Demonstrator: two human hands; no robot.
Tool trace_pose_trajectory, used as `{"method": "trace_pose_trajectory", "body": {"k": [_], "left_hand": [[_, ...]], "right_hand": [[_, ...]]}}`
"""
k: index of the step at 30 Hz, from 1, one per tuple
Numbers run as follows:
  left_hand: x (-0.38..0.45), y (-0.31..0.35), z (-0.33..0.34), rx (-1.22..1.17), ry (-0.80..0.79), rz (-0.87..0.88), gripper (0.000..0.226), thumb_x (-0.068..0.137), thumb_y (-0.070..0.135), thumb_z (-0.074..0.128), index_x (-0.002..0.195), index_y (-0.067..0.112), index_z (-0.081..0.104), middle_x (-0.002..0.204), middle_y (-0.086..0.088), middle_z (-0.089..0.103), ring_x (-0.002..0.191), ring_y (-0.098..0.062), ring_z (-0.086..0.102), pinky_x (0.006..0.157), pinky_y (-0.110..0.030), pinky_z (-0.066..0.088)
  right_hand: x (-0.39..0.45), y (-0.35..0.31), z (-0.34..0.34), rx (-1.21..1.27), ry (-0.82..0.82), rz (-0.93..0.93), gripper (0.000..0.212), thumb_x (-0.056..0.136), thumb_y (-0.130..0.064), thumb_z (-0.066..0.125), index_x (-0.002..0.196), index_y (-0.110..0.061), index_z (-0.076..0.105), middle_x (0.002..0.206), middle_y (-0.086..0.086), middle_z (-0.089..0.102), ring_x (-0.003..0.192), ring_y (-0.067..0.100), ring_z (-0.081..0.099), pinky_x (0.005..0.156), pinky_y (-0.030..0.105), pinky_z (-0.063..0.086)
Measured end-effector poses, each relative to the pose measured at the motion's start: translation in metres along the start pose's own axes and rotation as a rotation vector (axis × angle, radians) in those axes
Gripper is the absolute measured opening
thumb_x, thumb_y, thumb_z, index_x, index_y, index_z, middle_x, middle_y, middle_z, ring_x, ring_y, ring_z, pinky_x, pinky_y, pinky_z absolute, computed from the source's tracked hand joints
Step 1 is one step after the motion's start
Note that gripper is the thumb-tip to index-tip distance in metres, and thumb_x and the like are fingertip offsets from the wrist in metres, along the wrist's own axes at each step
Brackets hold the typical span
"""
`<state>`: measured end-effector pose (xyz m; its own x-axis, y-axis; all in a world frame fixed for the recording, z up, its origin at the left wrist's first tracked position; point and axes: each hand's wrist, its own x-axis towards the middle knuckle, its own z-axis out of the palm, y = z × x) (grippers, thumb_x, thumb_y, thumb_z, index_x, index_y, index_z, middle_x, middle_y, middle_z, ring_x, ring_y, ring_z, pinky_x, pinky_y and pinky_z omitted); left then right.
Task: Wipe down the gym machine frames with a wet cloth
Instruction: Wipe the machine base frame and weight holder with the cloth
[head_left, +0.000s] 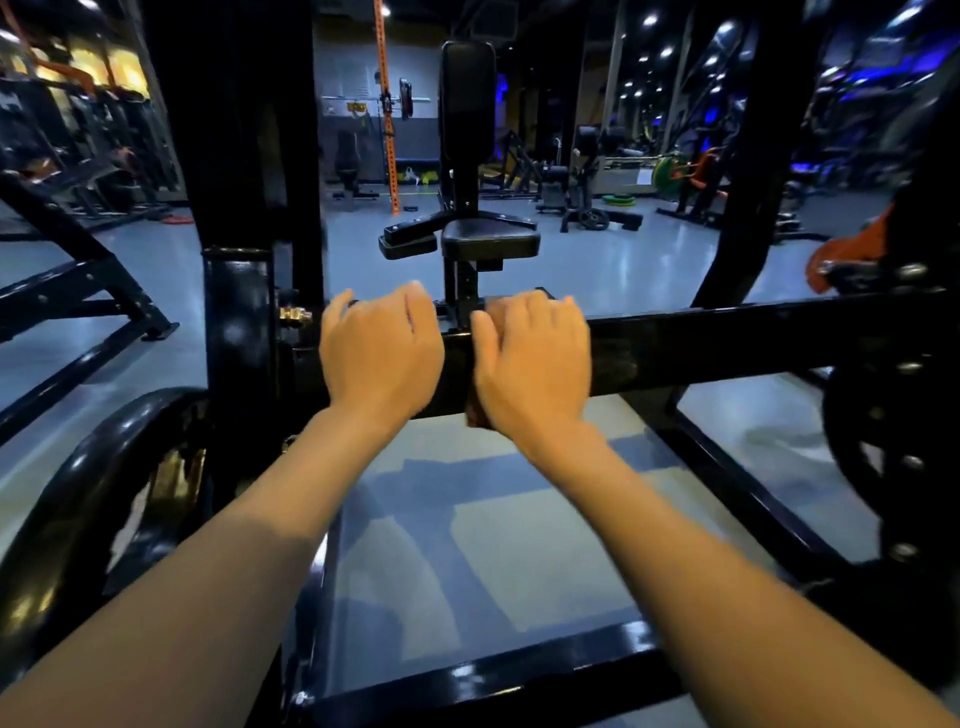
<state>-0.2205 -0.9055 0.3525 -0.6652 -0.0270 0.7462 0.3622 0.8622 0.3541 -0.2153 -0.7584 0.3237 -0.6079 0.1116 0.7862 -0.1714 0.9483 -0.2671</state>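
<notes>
A black horizontal crossbar of the gym machine frame runs across the middle of the view. My right hand lies over the bar with a dark reddish cloth under its palm. Only the cloth's edges show, below the wrist and by the fingertips. The fingers curl over the bar's top edge onto the cloth. My left hand sits just to the left on the same bar, apart from the right hand. Its fingers fold over the far side of the bar.
A black upright post stands left of my hands, with a curved black guard below it. A padded seat stands behind the bar. A weight plate hub is at right. Lower frame rails cross the grey floor.
</notes>
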Motion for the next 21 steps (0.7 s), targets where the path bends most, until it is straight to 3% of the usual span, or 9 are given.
{"method": "trace_pose_trajectory", "body": {"k": [2, 5, 7, 10, 12, 14, 16, 19, 21], "left_hand": [[0.007, 0.007, 0.004, -0.034, 0.016, -0.029, 0.062, 0.102, 0.033, 0.017, 0.072, 0.011, 0.067, 0.06, -0.002, 0.064, 0.067, -0.022, 0.059, 0.121, -0.042, 0.027], [0.014, 0.022, 0.012, -0.083, 0.025, -0.041, 0.062, 0.102, 0.031, 0.02, 0.077, 0.007, 0.071, 0.066, -0.006, 0.068, 0.061, -0.018, 0.052, 0.118, -0.044, 0.029], [0.015, 0.035, 0.019, -0.073, -0.007, -0.021, 0.062, 0.106, 0.028, 0.023, 0.062, 0.009, 0.063, 0.054, -0.002, 0.058, 0.053, -0.016, 0.045, 0.116, -0.045, 0.032], [0.015, 0.056, 0.03, 0.11, -0.175, 0.14, 0.055, 0.109, 0.018, 0.026, 0.056, 0.012, 0.04, 0.049, -0.003, 0.04, 0.048, -0.02, 0.033, 0.091, -0.047, 0.04], [0.023, 0.075, 0.04, 0.18, -0.366, 0.137, 0.053, 0.111, 0.025, 0.021, 0.072, 0.006, 0.053, 0.065, -0.011, 0.055, 0.057, -0.026, 0.044, 0.078, -0.044, 0.039], [0.031, 0.092, 0.05, 0.21, -0.537, 0.126, 0.055, 0.112, 0.033, 0.016, 0.11, 0.005, 0.064, 0.089, -0.016, 0.062, 0.082, -0.037, 0.06, 0.083, -0.047, 0.046], [0.033, 0.101, 0.057, 0.226, -0.577, 0.134, 0.049, 0.112, 0.03, 0.016, 0.129, 0.007, 0.057, 0.09, -0.013, 0.056, 0.095, -0.041, 0.061, 0.087, -0.051, 0.05], [0.031, 0.095, 0.064, 0.243, -0.52, 0.141, 0.029, 0.108, 0.017, 0.019, 0.099, 0.007, 0.044, 0.081, -0.011, 0.053, 0.081, -0.036, 0.056, 0.069, -0.046, 0.045], [0.032, 0.095, 0.066, 0.267, -0.535, 0.154, 0.028, 0.106, 0.017, 0.019, 0.088, 0.011, 0.039, 0.081, -0.009, 0.05, 0.079, -0.034, 0.053, 0.063, -0.043, 0.036]], "right_hand": [[-0.003, -0.022, 0.019, 0.006, 0.03, -0.076, 0.03, 0.104, -0.041, 0.045, 0.1, -0.022, 0.067, 0.095, -0.001, 0.064, 0.096, 0.025, 0.057, 0.118, 0.046, 0.029], [-0.004, -0.008, 0.017, 0.059, 0.067, -0.21, 0.023, 0.102, -0.037, 0.049, 0.106, -0.023, 0.067, 0.097, -0.004, 0.064, 0.096, 0.022, 0.058, 0.123, 0.043, 0.023], [0.002, 0.037, -0.002, 0.043, 0.077, -0.238, 0.025, 0.105, -0.037, 0.047, 0.11, -0.026, 0.069, 0.098, -0.005, 0.065, 0.095, 0.021, 0.058, 0.119, 0.043, 0.028], [0.018, 0.137, -0.041, -0.041, 0.081, -0.147, 0.029, 0.108, -0.027, 0.044, 0.11, -0.02, 0.073, 0.098, 0.0, 0.068, 0.092, 0.026, 0.059, 0.1, 0.049, 0.041], [0.028, 0.194, -0.062, -0.107, 0.066, -0.048, 0.036, 0.109, -0.023, 0.039, 0.103, -0.014, 0.074, 0.1, 0.006, 0.068, 0.093, 0.03, 0.058, 0.092, 0.05, 0.042], [0.033, 0.226, -0.067, -0.103, 0.078, 0.073, 0.041, 0.108, -0.026, 0.036, 0.094, -0.012, 0.072, 0.099, 0.008, 0.068, 0.092, 0.03, 0.057, 0.088, 0.049, 0.043], [0.035, 0.223, -0.064, -0.065, 0.139, 0.171, 0.04, 0.106, -0.029, 0.038, 0.084, -0.015, 0.069, 0.094, 0.006, 0.066, 0.088, 0.028, 0.056, 0.088, 0.048, 0.043], [0.028, 0.166, -0.048, -0.038, 0.175, 0.121, 0.035, 0.102, -0.027, 0.047, 0.069, -0.021, 0.055, 0.074, 0.001, 0.056, 0.073, 0.025, 0.048, 0.075, 0.047, 0.042], [0.017, 0.12, -0.031, 0.004, 0.159, 0.047, 0.03, 0.102, -0.031, 0.049, 0.075, -0.022, 0.058, 0.077, -0.001, 0.057, 0.076, 0.023, 0.048, 0.081, 0.044, 0.043]]}}
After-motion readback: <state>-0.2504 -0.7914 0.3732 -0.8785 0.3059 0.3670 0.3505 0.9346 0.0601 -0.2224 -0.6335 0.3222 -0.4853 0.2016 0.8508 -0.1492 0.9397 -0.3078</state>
